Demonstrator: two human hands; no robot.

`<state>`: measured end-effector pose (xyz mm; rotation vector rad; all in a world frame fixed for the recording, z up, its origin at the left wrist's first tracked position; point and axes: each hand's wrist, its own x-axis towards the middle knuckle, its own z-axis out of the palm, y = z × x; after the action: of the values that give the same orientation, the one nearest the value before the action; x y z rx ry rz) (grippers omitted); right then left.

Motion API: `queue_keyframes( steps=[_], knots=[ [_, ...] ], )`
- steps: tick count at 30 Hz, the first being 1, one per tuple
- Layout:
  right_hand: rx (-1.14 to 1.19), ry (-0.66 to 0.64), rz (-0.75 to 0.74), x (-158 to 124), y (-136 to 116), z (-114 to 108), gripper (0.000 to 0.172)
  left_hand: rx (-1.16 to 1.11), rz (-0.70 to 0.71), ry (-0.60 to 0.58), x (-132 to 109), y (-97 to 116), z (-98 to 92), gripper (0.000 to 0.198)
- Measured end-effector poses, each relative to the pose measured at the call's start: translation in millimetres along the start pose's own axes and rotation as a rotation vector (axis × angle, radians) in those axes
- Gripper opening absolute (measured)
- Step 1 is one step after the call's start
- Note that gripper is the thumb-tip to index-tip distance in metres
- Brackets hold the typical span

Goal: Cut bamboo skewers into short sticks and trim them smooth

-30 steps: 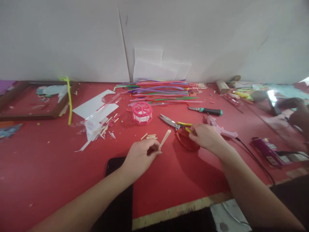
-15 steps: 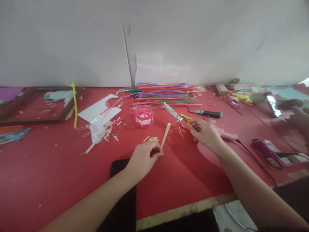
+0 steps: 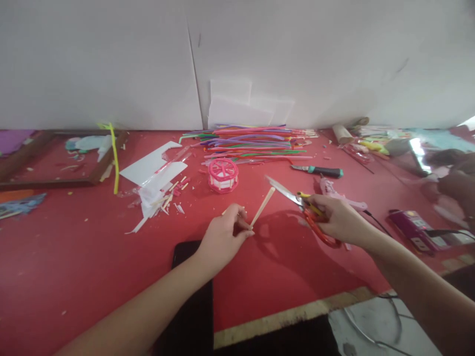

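Note:
Between its thumb and fingers, my left hand [image 3: 222, 236] pinches the lower end of a thin wooden craft stick [image 3: 263, 205]. The stick slants up and to the right above the red table [image 3: 297, 277]. My right hand [image 3: 339, 217] grips scissors [image 3: 285, 192] with yellow and orange handles. The blades point up-left, just beyond the stick's top end and apart from it. Behind the hands stands a small pink drum-shaped piece [image 3: 223, 174] with a spoked top. My left hand mostly hides the short stick pieces behind it.
A utility knife [image 3: 317, 171] and pink glue gun [image 3: 343, 198] lie at the right, near a purple power strip [image 3: 417, 230]. Colourful pipe cleaners [image 3: 252, 143] line the wall. Paper scraps [image 3: 154, 173] lie left, a black phone [image 3: 193, 301] in front. Another person's hand [image 3: 458, 183] is far right.
My right hand has moved right and down with the scissors. The stick in my left hand leans further right, and that hand now covers most of the short pieces.

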<state>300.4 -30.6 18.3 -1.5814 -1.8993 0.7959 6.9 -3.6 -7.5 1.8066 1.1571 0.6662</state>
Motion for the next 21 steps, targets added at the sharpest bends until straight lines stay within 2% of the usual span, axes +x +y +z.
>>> queue_keyframes(
  steps=[4, 8, 13, 21],
  knots=[
    [-0.248, -0.048, -0.064, -15, -1, -10, 0.027, -0.01, -0.022, -0.003, 0, 1, -0.2, 0.029],
    [-0.528, -0.09, -0.202, -22, 0, -19, 0.028, -0.005, -0.025, -0.006, 0, 2, -0.7, 0.028],
    [-0.573, -0.055, -0.296, -23, -1, -14, 0.022, 0.01, -0.009, -0.008, 0, 3, -1.2, 0.025],
    [-0.56, -0.064, -0.358, -15, 3, -9, 0.008, 0.014, 0.009, -0.006, 1, 6, -2.7, 0.025]
  ],
)
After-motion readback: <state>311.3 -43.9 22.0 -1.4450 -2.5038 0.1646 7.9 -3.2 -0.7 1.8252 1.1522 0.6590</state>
